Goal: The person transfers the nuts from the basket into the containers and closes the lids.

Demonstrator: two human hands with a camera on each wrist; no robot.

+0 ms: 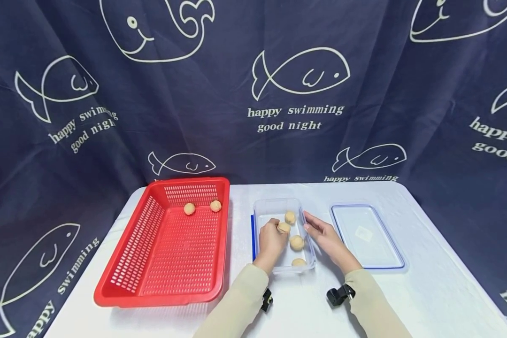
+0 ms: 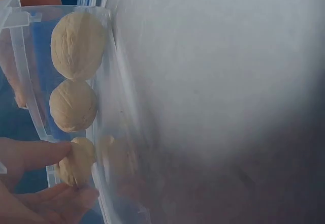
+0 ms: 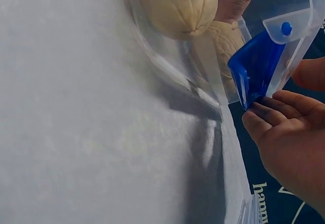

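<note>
Inside the clear plastic container (image 1: 286,269), my left hand (image 1: 272,240) pinches a walnut (image 2: 76,165) between thumb and fingers. Other walnuts lie along the container's right side, among them one walnut (image 1: 296,242) near the middle and one walnut (image 1: 290,217) toward the back. My right hand (image 1: 327,239) is at the container's right wall, its fingers fairly straight. In the right wrist view those fingertips touch a blue latch (image 3: 259,66) that hangs folded out, and the thumb is by the wall.
Left of the container stands a red perforated basket (image 1: 162,300) with two walnuts (image 1: 189,208) at its far end. A clear lid with a blue seal (image 1: 369,237) lies on the white table (image 1: 304,305) at the right. A dark fish-print curtain (image 1: 295,155) hangs behind.
</note>
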